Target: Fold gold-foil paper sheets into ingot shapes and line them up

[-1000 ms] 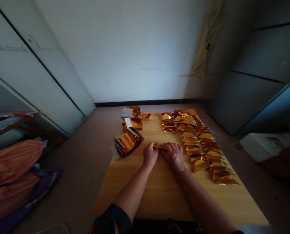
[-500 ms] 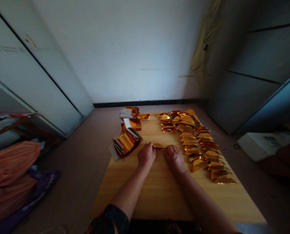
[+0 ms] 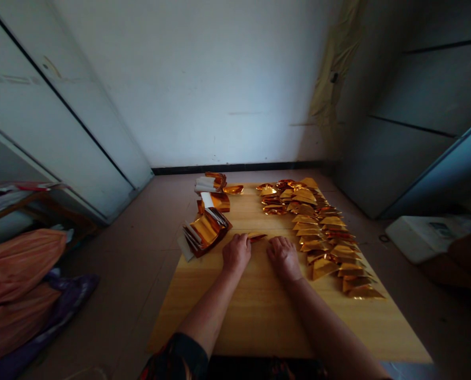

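Observation:
My left hand is closed on one end of a folded gold foil paper, pinching it between thumb and fingers just above the wooden table. The pointed free end of the paper angles to the right. Close by, my right hand rests with its fingers curled together, a small gap between it and the paper's tip. I see nothing in it, though its fingertips are partly hidden. To the left of my hands lies a fanned stack of gold foil sheets with pale backs.
Overlapping rows of folded gold pieces cover the right side of the wooden table. More foil stacks and a single folded piece lie at its far left. A white wall stands beyond; orange cloth hangs at left.
My left hand has shifted slightly left with the folded foil paper, whose free end has tilted up and come away from my right hand. The right hand has barely moved.

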A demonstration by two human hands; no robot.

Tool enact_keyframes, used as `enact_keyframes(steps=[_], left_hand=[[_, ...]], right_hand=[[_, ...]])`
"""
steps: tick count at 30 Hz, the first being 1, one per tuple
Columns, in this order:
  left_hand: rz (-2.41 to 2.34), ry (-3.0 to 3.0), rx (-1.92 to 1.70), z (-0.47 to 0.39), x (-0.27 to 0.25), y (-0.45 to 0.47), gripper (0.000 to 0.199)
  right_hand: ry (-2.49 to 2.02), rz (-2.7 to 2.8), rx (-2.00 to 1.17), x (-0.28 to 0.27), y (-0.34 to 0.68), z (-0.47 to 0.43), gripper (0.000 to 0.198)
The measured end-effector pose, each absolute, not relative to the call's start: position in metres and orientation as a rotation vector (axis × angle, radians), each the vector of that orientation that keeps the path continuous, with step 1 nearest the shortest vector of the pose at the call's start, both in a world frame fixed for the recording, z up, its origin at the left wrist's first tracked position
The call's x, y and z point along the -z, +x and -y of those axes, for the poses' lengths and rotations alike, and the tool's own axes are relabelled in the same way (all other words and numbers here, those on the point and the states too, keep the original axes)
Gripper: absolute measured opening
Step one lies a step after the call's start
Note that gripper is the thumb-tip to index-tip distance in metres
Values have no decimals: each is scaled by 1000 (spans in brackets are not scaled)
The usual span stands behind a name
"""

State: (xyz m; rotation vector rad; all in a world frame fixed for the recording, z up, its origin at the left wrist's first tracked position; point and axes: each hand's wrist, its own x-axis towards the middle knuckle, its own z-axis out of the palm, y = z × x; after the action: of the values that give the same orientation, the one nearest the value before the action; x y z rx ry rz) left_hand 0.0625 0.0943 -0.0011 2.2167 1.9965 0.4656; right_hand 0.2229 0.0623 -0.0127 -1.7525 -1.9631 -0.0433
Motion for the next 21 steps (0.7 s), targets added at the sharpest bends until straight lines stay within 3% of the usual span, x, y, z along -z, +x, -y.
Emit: enact_keyframes(steps=[21], left_hand=[[-1915,2358,-581,-106,18,58,23]], right_hand=[[-1641,2051,42,9,212,-39,14]])
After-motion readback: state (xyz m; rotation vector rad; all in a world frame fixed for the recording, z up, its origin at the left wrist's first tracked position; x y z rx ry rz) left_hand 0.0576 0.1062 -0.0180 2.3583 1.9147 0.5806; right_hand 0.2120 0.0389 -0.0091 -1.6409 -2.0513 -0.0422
